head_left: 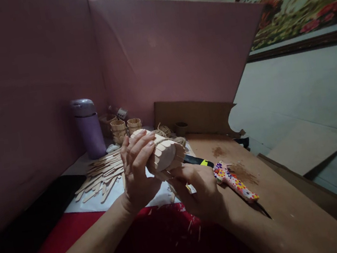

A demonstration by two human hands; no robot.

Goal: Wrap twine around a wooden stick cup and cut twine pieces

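A cup covered in pale wooden craft sticks point(161, 149) is tilted on its side between my hands, its round, pale end facing me. Twine runs around its middle. My left hand point(137, 171) wraps the cup's left side, with the fingers over the top. At the lower edge of the facing end, my right hand point(198, 189) is closed, its fingertips against the sticks; part of its grip is hidden. To the left, loose craft sticks point(104, 174) lie in a pile on white paper point(96, 203).
A purple bottle point(90, 132) stands at the back left, near two finished stick cups point(118, 129). Behind my hands sits a twine ball point(164, 131). On the brown board at right lies a flower-patterned glue gun point(236, 184). Pink panels point(170, 50) enclose the table.
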